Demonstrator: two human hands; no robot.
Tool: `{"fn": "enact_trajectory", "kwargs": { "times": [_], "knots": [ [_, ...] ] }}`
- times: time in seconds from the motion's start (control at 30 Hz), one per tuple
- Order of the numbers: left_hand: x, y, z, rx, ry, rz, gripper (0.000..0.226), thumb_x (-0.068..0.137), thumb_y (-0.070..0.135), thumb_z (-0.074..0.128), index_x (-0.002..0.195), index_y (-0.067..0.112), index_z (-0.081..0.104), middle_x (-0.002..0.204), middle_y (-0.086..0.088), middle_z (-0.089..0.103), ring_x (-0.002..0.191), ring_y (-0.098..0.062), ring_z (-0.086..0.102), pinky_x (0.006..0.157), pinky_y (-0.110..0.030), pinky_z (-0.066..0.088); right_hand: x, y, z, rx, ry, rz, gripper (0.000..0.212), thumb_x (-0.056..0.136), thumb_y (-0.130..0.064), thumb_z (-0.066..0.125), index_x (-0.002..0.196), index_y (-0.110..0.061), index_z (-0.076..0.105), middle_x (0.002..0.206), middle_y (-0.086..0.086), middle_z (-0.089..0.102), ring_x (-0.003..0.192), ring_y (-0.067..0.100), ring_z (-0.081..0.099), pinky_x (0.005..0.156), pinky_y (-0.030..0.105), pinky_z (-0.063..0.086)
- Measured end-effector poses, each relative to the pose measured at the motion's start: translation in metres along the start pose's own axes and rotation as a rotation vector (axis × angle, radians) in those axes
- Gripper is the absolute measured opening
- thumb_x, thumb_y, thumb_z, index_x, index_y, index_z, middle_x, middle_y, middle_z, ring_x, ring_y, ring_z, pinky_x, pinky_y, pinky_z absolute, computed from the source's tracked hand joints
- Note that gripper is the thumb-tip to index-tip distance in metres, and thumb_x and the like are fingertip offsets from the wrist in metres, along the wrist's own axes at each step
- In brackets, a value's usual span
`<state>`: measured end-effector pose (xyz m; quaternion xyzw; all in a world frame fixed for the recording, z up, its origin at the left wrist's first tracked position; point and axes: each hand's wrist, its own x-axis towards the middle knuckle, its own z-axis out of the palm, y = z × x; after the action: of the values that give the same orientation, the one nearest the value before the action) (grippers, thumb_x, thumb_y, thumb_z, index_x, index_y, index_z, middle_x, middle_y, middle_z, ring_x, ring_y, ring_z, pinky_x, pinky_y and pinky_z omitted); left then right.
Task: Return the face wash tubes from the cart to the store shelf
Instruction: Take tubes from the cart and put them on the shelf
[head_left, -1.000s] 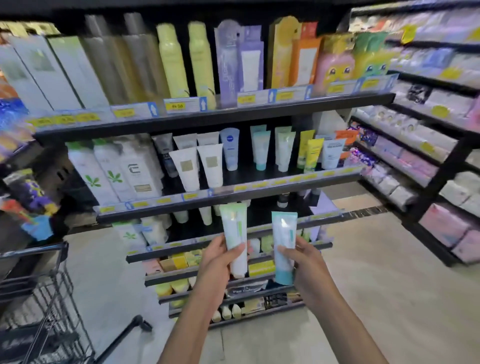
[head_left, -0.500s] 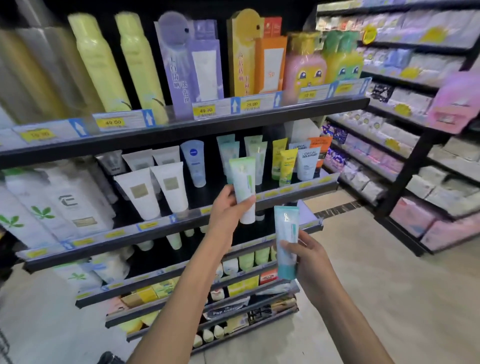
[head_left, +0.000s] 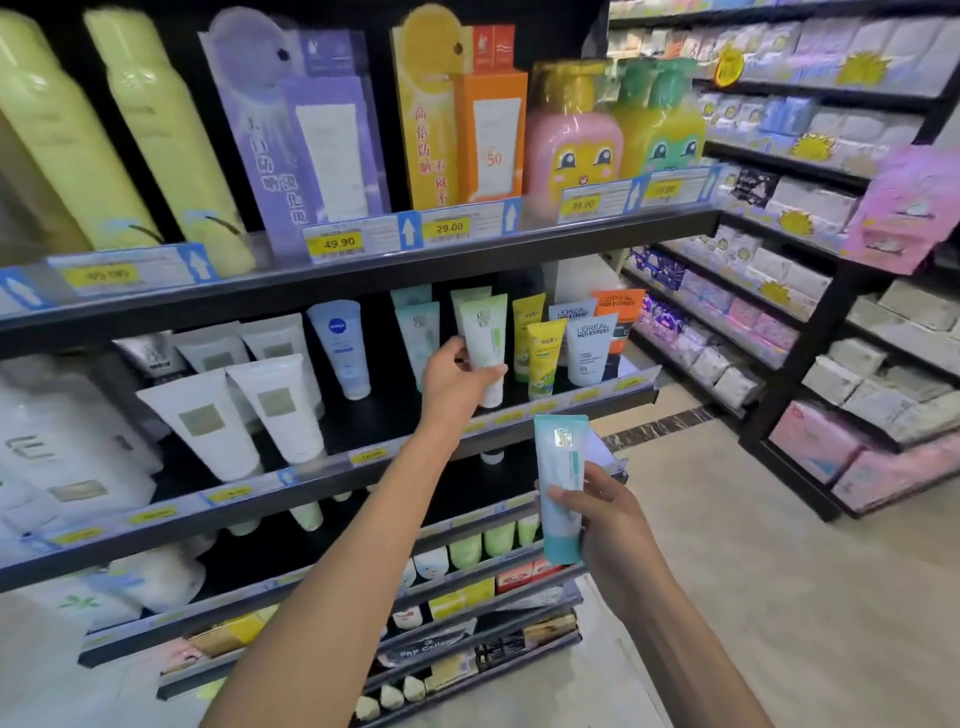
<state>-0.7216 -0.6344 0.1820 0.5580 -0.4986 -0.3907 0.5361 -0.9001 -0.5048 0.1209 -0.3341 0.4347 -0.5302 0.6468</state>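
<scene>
Your left hand (head_left: 457, 376) clamps green-white tube (head_left: 485, 343) upright over middle shelf (head_left: 363, 457), yellow tubes (head_left: 543, 356) at its 3 o'clock. Your right hand (head_left: 605, 512) grips teal tube (head_left: 561, 488) (upright), at 5 o'clock, off shelf.

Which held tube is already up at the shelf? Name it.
The pale green tube in the left hand, raised among the shelved tubes. The teal tube in the right hand stays lower.
</scene>
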Motion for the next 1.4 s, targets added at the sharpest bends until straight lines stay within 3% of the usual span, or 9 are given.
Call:
{"fn": "enact_trajectory", "kwargs": {
  "times": [0.1, 0.23, 0.5, 0.63, 0.87, 1.0, 1.2, 1.33, 1.4],
  "knots": [
    [0.006, -0.010, 0.010, 0.064, 0.030, -0.009, 0.044, 0.081, 0.006, 0.082, 0.120, 0.011, 0.065, 0.111, -0.003, 0.072, 0.100, -0.015, 0.068, 0.079, -0.025, 0.055, 0.008, -0.006, -0.007, -0.013, -0.015, 0.014, 0.040, 0.076, -0.014, 0.080, 0.116, -0.014, 0.073, 0.106, 0.015, 0.072, 0.090, 0.024, 0.064, 0.073, 0.036, 0.048],
    [0.009, -0.020, 0.019, 0.119, 0.038, -0.033, 0.047, 0.079, 0.003, 0.083, 0.122, 0.010, 0.066, 0.111, -0.003, 0.072, 0.101, -0.016, 0.068, 0.087, -0.032, 0.058, 0.019, -0.008, -0.017, -0.003, -0.030, 0.033, 0.032, 0.088, -0.002, 0.072, 0.119, -0.010, 0.071, 0.107, 0.014, 0.074, 0.090, 0.024, 0.065, 0.075, 0.036, 0.049],
    [0.010, -0.021, 0.023, 0.198, 0.028, -0.042, 0.049, 0.078, 0.001, 0.083, 0.123, 0.009, 0.066, 0.113, -0.003, 0.071, 0.102, -0.016, 0.068, 0.080, -0.022, 0.055, 0.030, -0.001, -0.030, -0.017, -0.011, 0.092, 0.035, 0.089, -0.002, 0.071, 0.123, -0.014, 0.070, 0.112, 0.013, 0.075, 0.092, 0.022, 0.066, 0.071, 0.034, 0.052],
    [0.009, -0.020, 0.022, 0.213, 0.017, -0.042, 0.049, 0.079, 0.001, 0.083, 0.123, 0.011, 0.065, 0.117, -0.004, 0.071, 0.105, -0.017, 0.067, 0.086, -0.027, 0.056, 0.033, 0.000, -0.029, -0.020, -0.014, 0.122, 0.032, 0.090, -0.001, 0.070, 0.119, -0.013, 0.071, 0.106, 0.009, 0.077, 0.086, 0.019, 0.068, 0.069, 0.033, 0.053],
    [0.006, -0.016, 0.021, 0.269, 0.001, -0.036, 0.054, 0.079, 0.006, 0.084, 0.126, 0.017, 0.059, 0.118, 0.001, 0.069, 0.108, -0.015, 0.067, 0.087, -0.026, 0.057, 0.037, 0.000, -0.029, -0.086, -0.033, 0.141, 0.038, 0.088, -0.012, 0.077, 0.124, -0.017, 0.068, 0.108, 0.008, 0.074, 0.098, 0.025, 0.066, 0.074, 0.039, 0.054],
    [-0.002, -0.018, 0.008, 0.325, 0.023, -0.034, 0.060, 0.078, 0.016, 0.087, 0.129, 0.017, 0.054, 0.109, 0.005, 0.066, 0.105, -0.013, 0.066, 0.087, -0.024, 0.055, 0.038, -0.001, -0.019, -0.205, -0.070, 0.101, 0.051, 0.076, -0.023, 0.087, 0.123, -0.025, 0.068, 0.111, 0.001, 0.076, 0.107, 0.026, 0.070, 0.085, 0.043, 0.058],
    [-0.037, -0.045, -0.050, 0.848, 0.069, 0.016, 0.065, 0.086, 0.047, 0.075, 0.139, 0.022, 0.048, 0.115, 0.002, 0.066, 0.105, -0.020, 0.063, 0.091, -0.042, 0.054, 0.043, -0.003, 0.024, -0.254, -0.064, -0.008, 0.043, 0.082, -0.011, 0.085, 0.116, -0.028, 0.065, 0.107, -0.002, 0.077, 0.101, 0.027, 0.075, 0.093, 0.052, 0.059],
    [-0.054, -0.058, -0.088, 1.193, 0.098, 0.135, 0.060, 0.091, 0.045, 0.070, 0.139, 0.016, 0.047, 0.119, -0.006, 0.067, 0.105, -0.029, 0.065, 0.087, -0.045, 0.053, 0.052, -0.008, 0.073, -0.330, -0.071, -0.132, 0.040, 0.084, -0.012, 0.084, 0.113, -0.028, 0.061, 0.105, -0.006, 0.074, 0.091, 0.008, 0.073, 0.078, 0.030, 0.057],
    [-0.058, -0.062, -0.103, 1.302, 0.085, 0.167, 0.052, 0.093, 0.044, 0.067, 0.134, 0.016, 0.052, 0.116, -0.005, 0.067, 0.104, -0.027, 0.064, 0.088, -0.041, 0.050, 0.060, -0.009, 0.100, -0.364, -0.083, -0.166, 0.041, 0.082, -0.017, 0.085, 0.115, -0.026, 0.062, 0.107, -0.004, 0.073, 0.095, 0.012, 0.072, 0.081, 0.033, 0.058]
  ]
}}
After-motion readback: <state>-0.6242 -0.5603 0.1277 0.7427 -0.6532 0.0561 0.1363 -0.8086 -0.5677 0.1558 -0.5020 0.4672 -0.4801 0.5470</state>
